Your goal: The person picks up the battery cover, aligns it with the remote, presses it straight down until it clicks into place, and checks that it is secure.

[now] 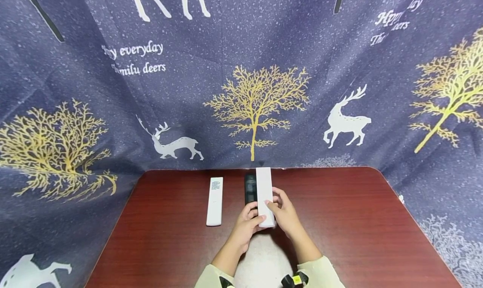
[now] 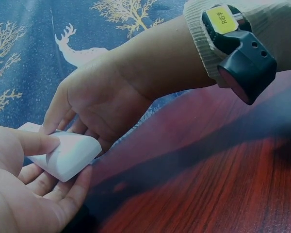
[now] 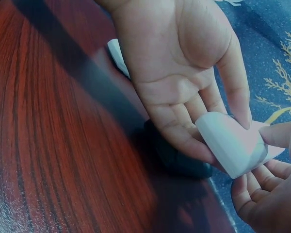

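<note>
Both hands hold a white remote control [image 1: 264,191] above the table, its plain face turned up toward the head camera. My left hand [image 1: 245,229] grips its near end, thumb on top and fingers below. Farther along the right edge, my right hand [image 1: 286,214] pinches it between thumb and fingers. In the left wrist view the rounded near end of the white remote control [image 2: 70,153] shows between both hands. Partly covered behind it, a black remote control [image 1: 250,187] lies on the table.
A second white remote control [image 1: 215,202] with a printed label lies on the reddish-brown table [image 1: 170,233], left of the hands. A dark blue cloth [image 1: 222,91] with deer and trees hangs right behind the table's far edge.
</note>
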`<state>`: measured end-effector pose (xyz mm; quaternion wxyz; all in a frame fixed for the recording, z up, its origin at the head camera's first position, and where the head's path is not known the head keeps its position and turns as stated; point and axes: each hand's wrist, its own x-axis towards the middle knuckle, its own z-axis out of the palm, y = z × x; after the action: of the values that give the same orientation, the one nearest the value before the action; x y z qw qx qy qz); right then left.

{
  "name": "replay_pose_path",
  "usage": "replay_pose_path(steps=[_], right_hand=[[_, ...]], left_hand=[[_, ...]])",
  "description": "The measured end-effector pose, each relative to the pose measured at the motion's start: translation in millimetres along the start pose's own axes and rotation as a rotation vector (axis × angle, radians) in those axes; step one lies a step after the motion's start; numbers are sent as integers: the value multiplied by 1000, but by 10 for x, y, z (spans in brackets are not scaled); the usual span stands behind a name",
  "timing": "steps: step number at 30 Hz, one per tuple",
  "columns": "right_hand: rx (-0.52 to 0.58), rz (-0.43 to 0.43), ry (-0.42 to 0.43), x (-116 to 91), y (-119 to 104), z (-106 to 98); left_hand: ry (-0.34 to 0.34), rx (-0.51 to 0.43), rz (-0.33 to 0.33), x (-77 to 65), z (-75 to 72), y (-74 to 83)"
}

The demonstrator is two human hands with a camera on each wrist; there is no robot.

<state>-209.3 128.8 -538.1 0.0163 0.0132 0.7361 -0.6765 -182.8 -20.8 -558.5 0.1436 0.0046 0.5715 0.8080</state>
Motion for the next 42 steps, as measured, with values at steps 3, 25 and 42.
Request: replay_pose_path(steps=[3,25,42], right_hand=[[-3,8,-1,-3,-14,-3],[-63,2,30,-7,-26,-69],[-49,21,35,-89,-226,-122]], left_hand=[[2,0,-1,3,0,-1],[-17,14,0,12,43,22],[-28,11,-2,11,86,33]])
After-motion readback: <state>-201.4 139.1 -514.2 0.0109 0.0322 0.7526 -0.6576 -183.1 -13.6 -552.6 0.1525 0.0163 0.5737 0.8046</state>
